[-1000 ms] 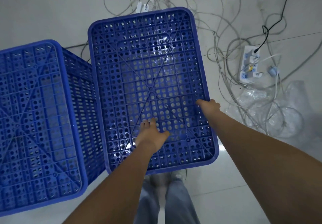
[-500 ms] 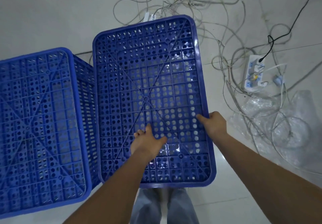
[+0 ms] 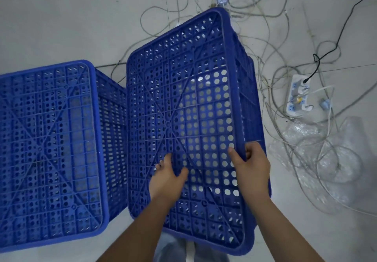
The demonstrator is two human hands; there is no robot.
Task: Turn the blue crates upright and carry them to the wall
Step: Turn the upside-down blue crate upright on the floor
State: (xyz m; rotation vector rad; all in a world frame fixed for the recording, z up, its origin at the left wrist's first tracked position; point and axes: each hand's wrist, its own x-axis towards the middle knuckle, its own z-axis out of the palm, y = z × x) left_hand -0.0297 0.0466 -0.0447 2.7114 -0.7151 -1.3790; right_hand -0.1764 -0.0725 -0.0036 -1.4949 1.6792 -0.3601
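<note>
Head view: both hands on the tilted blue crate.
Left hand hooks fingers into its mesh base; right hand grips its right edge.

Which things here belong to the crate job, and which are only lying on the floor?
Belong to the job:
tilted crate
second crate
left hand, fingers hooked in the tilted crate's grid
right hand, gripping its right edge

Only lying about:
tangled cables
power strip
clear plastic wrap
</note>
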